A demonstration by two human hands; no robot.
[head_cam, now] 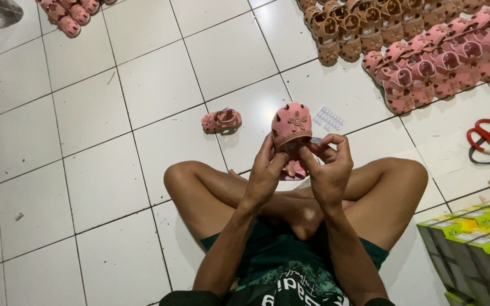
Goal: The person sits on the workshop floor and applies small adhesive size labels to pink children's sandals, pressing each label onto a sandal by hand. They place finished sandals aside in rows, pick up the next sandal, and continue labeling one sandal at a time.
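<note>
My left hand [266,173] fingers curl around pink child's sandal [292,127], gripping its side, toe up, above my crossed legs. Right hand [331,170] fingers pinch small piece at sandal's edge, maybe a sticker; too small to tell. Second pink sandal [221,120] lies on white tile floor [143,96] just beyond. Sticker sheet [328,118] nearby, red scissors [488,136] farther right.

White glossy tile floor [143,85]; dark grout lines; overhead-light glare
</note>
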